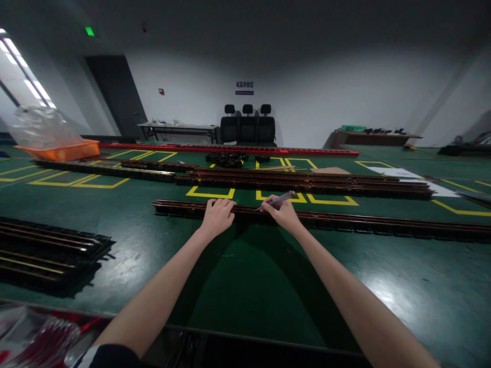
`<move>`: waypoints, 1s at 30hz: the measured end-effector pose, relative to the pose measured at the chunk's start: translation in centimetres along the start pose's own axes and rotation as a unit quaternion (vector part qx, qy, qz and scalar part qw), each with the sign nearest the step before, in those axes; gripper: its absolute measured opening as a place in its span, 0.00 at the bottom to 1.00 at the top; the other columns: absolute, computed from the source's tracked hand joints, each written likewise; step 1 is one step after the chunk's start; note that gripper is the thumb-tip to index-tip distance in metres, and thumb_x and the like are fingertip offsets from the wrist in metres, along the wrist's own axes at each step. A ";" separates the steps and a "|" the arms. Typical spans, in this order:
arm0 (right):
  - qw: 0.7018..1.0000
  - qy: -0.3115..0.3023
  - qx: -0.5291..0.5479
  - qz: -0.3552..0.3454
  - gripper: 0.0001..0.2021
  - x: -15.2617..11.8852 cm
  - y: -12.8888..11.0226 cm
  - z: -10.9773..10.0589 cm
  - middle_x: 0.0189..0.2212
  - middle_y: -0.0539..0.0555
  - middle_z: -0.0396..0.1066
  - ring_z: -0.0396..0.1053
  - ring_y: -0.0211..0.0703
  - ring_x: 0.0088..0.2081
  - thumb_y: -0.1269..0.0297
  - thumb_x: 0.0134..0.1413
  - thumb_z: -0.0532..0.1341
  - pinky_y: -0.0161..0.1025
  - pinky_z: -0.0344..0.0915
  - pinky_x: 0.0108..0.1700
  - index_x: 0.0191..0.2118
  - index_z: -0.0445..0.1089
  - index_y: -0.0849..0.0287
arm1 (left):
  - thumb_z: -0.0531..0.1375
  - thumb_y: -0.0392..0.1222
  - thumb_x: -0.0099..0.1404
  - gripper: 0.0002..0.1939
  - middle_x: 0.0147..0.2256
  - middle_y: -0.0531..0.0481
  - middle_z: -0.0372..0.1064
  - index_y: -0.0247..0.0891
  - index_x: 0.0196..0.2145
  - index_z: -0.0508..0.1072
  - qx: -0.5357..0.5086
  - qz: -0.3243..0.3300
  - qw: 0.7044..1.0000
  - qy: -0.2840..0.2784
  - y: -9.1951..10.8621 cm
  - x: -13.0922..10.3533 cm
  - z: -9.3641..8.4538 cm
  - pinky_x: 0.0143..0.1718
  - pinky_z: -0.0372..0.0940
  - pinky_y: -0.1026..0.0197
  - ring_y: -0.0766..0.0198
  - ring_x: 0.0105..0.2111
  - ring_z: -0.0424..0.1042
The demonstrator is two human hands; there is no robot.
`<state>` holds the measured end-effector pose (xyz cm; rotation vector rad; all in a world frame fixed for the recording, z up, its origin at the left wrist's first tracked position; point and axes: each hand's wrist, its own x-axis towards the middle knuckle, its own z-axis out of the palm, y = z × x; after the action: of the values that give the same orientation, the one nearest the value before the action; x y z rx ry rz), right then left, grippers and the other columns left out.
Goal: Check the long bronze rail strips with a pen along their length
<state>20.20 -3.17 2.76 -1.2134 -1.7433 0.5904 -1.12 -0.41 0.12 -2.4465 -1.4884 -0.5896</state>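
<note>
A long dark rail [364, 223] with copper-coloured strips along its length lies across the green table in front of me. Over its left part is my left hand [218, 217], with the fingers bent over the far side and the thumb on the near side. My right hand [282, 212] pinches a slim pen-shaped tool [282, 198] with a pale, see-through barrel. Its thin tip points down to the left and meets the rail, or nearly so; I cannot tell which. The two hands are a short way apart.
Behind the rail lies a bundle of similar rails [307, 182], with dark parts [226, 159] heaped beyond it. More rails [42, 250] lie at the left. An orange basket [63, 150] holds clear plastic bags. Bagged items [42, 335] sit below the table's front edge at left.
</note>
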 end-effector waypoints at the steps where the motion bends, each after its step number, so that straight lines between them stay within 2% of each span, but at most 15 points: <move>1: 1.000 0.002 0.001 0.002 0.06 0.0 0.0 0.0 0.26 0.53 0.73 0.70 0.43 0.31 0.64 0.53 0.58 0.41 0.63 0.35 0.28 0.68 0.59 | 0.49 0.37 0.63 0.17 0.47 0.45 0.71 0.39 0.47 0.69 -0.001 -0.001 1.000 -0.002 0.0 0.0 0.0 0.52 0.53 0.47 0.55 0.48 0.67; 8: 1.000 0.006 0.006 0.009 0.06 0.0 -0.3 -0.1 0.26 0.52 0.73 0.70 0.43 0.31 0.65 0.53 0.58 0.41 0.64 0.35 0.28 0.68 0.59 | 0.47 0.35 0.63 0.19 0.49 0.45 0.70 0.39 0.49 0.68 -0.012 0.004 1.000 -0.013 -0.2 -0.1 0.2 0.53 0.53 0.47 0.56 0.49 0.67; 15: 0.998 -0.001 0.057 -0.006 0.06 0.1 0.7 0.2 0.26 0.52 0.73 0.71 0.43 0.31 0.63 0.52 0.59 0.43 0.65 0.40 0.29 0.68 0.59 | 0.47 0.32 0.62 0.20 0.50 0.45 0.69 0.39 0.50 0.68 -0.008 0.017 1.000 -0.008 0.1 -0.1 0.4 0.53 0.53 0.48 0.56 0.50 0.66; 19: 0.999 -0.007 0.049 -0.001 0.06 0.1 0.9 0.2 0.26 0.52 0.73 0.71 0.43 0.32 0.62 0.53 0.59 0.45 0.66 0.41 0.29 0.68 0.59 | 0.46 0.32 0.62 0.21 0.50 0.44 0.69 0.37 0.51 0.67 -0.019 0.022 0.999 -0.014 0.2 -0.2 0.3 0.53 0.54 0.48 0.56 0.50 0.65; 24: 0.999 -0.023 0.046 0.016 0.05 -0.1 0.4 0.0 0.28 0.51 0.73 0.71 0.42 0.34 0.63 0.54 0.59 0.46 0.66 0.43 0.30 0.67 0.59 | 0.46 0.36 0.63 0.20 0.49 0.43 0.69 0.36 0.51 0.67 -0.026 0.018 0.999 -0.025 0.0 -0.1 0.1 0.53 0.54 0.47 0.55 0.49 0.66; 30: 0.998 -0.025 0.053 0.015 0.06 -0.1 0.5 0.1 0.28 0.51 0.72 0.71 0.42 0.35 0.63 0.54 0.59 0.47 0.66 0.43 0.31 0.67 0.59 | 0.48 0.45 0.63 0.20 0.48 0.42 0.69 0.36 0.50 0.67 -0.020 0.017 0.999 -0.034 0.2 -0.2 -0.2 0.52 0.54 0.47 0.54 0.47 0.66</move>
<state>20.36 -3.04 2.29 -1.1621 -1.7155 0.7266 -1.03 -0.72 0.24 -2.5409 -1.4707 -0.5404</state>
